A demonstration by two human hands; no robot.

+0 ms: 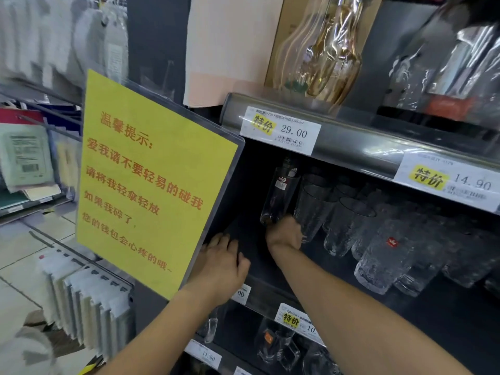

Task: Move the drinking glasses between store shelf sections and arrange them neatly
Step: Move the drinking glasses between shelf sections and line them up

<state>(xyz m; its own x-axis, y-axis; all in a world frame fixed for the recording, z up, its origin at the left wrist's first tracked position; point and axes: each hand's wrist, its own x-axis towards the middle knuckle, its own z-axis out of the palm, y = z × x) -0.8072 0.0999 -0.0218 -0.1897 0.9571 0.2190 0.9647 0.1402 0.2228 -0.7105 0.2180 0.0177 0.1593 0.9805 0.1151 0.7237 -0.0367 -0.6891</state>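
left hand [221, 263] flat on shelf [261, 292] edge, right hand [285, 234] at tall glass [278, 196] base, fingers hidden, grip unclear

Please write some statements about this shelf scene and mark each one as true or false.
1. The right hand grips the tall glass at its base. True.
2. The left hand holds a glass. False: it rests open on the shelf, holding nothing.
3. The yellow sign stands left of the glasses. True.
4. The price tag above the tall glass reads 14.90. False: it reads 29.00.
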